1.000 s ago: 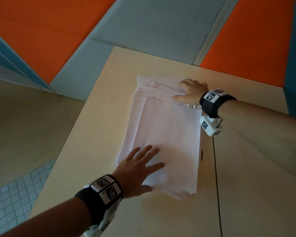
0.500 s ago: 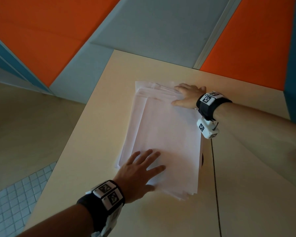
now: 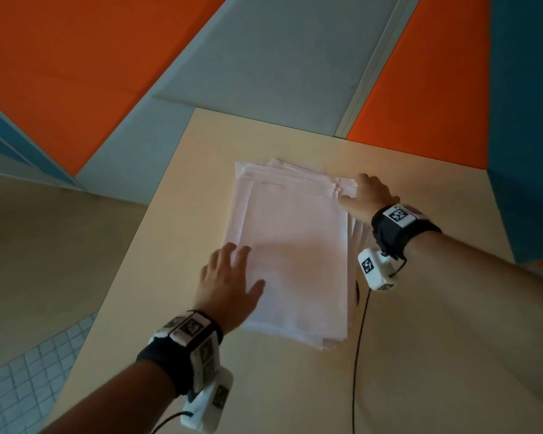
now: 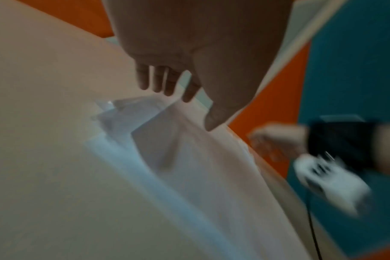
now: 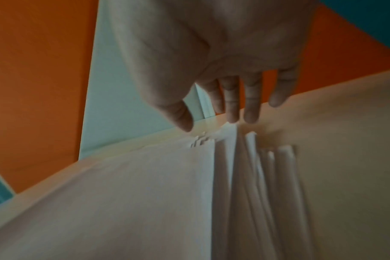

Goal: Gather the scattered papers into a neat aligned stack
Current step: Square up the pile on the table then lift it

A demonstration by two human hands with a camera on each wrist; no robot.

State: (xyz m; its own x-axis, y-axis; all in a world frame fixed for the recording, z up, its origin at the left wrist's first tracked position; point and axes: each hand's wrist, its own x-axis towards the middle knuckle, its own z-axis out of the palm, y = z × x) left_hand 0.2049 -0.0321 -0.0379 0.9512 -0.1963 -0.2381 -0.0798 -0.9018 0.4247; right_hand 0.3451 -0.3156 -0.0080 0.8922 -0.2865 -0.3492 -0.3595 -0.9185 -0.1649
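A pile of white papers (image 3: 298, 255) lies on the beige table (image 3: 420, 355), its sheets fanned out at the far edge and along the right side. My left hand (image 3: 229, 277) rests at the pile's left edge, fingers straight and together, thumb lying on the top sheet. In the left wrist view the left hand (image 4: 178, 84) hovers just above the offset sheets (image 4: 167, 149). My right hand (image 3: 362, 195) sits at the far right corner with straight fingers. The right wrist view shows its fingertips (image 5: 233, 116) touching the staggered sheet edges (image 5: 252, 158).
The table's left edge (image 3: 132, 255) drops to a tan floor and grey tiles (image 3: 16, 389). A thin black cable (image 3: 358, 355) runs down the table just right of the pile. Orange, grey and blue wall panels stand behind the far edge.
My left hand slid from the top of the pile to its left edge. My right hand moved right, off the sheets to the far right corner. The pile looks narrower.
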